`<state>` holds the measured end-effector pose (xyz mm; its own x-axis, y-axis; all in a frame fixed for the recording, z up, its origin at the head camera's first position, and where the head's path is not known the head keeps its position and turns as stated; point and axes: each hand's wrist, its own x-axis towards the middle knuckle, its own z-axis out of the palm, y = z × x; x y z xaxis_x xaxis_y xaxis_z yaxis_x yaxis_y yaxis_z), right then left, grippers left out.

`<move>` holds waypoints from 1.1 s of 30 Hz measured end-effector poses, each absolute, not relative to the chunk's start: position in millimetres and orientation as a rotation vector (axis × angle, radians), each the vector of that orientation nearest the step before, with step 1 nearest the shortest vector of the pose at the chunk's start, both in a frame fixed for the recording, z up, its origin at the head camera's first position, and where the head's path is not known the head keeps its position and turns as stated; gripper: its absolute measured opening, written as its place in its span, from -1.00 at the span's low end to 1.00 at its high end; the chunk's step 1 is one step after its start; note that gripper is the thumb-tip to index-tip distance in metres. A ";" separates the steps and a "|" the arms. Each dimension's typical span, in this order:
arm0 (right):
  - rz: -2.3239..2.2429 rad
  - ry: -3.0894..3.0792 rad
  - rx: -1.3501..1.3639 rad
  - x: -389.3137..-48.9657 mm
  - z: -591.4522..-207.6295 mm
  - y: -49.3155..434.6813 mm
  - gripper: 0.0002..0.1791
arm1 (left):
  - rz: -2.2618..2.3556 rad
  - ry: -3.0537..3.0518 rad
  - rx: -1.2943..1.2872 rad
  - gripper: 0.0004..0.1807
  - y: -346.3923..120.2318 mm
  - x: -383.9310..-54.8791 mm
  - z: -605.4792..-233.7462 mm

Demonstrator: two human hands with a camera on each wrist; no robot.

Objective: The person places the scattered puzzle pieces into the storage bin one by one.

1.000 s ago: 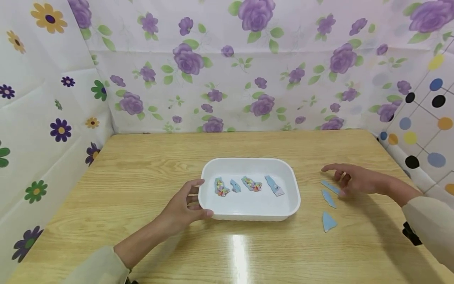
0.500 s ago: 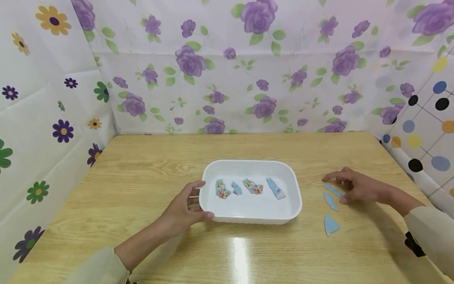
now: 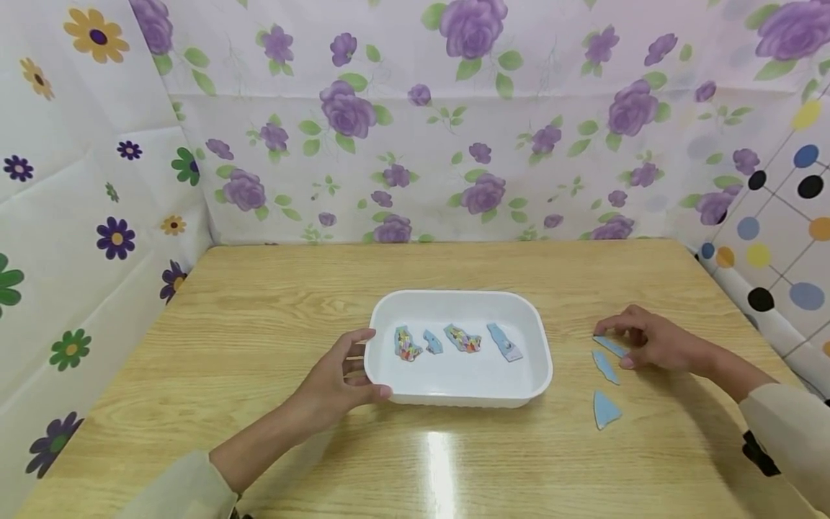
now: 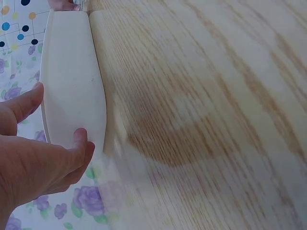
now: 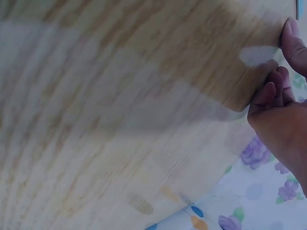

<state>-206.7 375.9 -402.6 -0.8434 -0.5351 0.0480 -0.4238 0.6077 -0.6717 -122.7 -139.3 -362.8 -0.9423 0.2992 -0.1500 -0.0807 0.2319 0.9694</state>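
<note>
My left hand [image 3: 337, 371] holds the left end of a white plastic tray [image 3: 454, 398], thumb at the near corner and fingers along the side; the left wrist view shows the tray's outer wall [image 4: 72, 76] between them. In the tray lie several flat jagged pieces, among them a colourful patterned piece [image 3: 463, 339] and a light-blue strip [image 3: 504, 342]. Right of the tray, my right hand [image 3: 658, 342] pinches a narrow light-blue piece [image 3: 611, 346] on the table, index finger at its far end and thumb at its near end. The right wrist view barely shows this piece.
Nearer me on the wooden table [image 3: 272, 303] lie a slim light-blue piece [image 3: 605, 367] and a light-blue triangular piece [image 3: 606, 410]. Flower-patterned sheets [image 3: 415, 122] stand behind and at the left; a dotted sheet [image 3: 778, 238] borders the right.
My right hand has lowered its index finger onto the far end of the narrow light-blue piece and closed on it. The left hand still holds the tray; the view shifted slightly.
</note>
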 end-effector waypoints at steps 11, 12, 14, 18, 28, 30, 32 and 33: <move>-1.022 2.843 -0.917 -196.0 -409.8 378.0 -0.50 | 1.754 2.213 0.212 0.02 -140.0 -123.8 -360.8; -1.011 2.856 -0.941 -196.0 -410.6 378.3 -0.50 | 1.752 2.216 0.212 0.02 -140.0 -124.0 -360.9; -0.985 2.880 -0.990 -195.8 -412.2 379.1 -0.50 | 1.750 2.218 0.210 0.02 -139.9 -124.0 -360.8; -0.955 2.893 -0.986 -194.1 -413.0 380.9 -0.51 | 1.745 2.221 0.201 0.02 -139.8 -123.8 -361.1; -0.920 2.922 -0.831 -193.9 -399.0 385.5 -0.52 | 1.740 2.229 0.194 0.01 -139.3 -124.0 -362.4; -0.912 2.939 -0.814 -193.6 -397.5 387.1 -0.51 | 1.738 2.227 0.189 0.02 -139.1 -123.9 -362.1; -0.909 2.947 -0.805 -193.6 -396.7 388.3 -0.51 | 1.738 2.225 0.183 0.02 -138.9 -123.8 -361.7; -0.913 2.946 -0.805 -193.8 -396.2 388.3 -0.51 | 1.737 2.226 0.179 0.02 -138.9 -123.6 -361.5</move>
<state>-193.8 388.3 -396.2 -0.8716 -0.4532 0.1868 -0.4795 0.7086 -0.5178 -123.6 -138.9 -361.5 -0.9437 0.2861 -0.1660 -0.0914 0.2567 0.9622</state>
